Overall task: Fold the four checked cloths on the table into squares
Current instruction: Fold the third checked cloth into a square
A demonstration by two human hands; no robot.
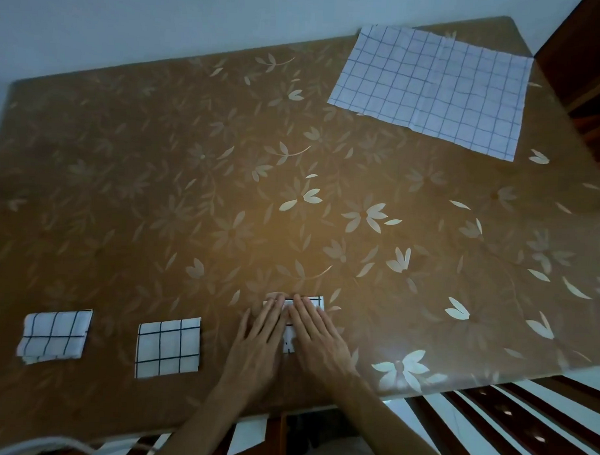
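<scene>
Two white cloths with dark checks lie folded into small squares near the table's front edge, one at the far left (54, 336) and one to its right (168, 348). A third folded cloth (314, 301) sits further right, mostly hidden under my hands. My left hand (259, 340) and my right hand (317, 337) lie flat side by side on it, fingers stretched out and pressing down. A fourth checked cloth (432, 89) lies spread out flat at the far right corner of the table.
The table (225, 177) wears a brown cover with a pale flower print. A pale wall runs behind it. A dark wooden chair back (509, 425) stands at the front right, and dark wooden furniture (583, 63) at the far right.
</scene>
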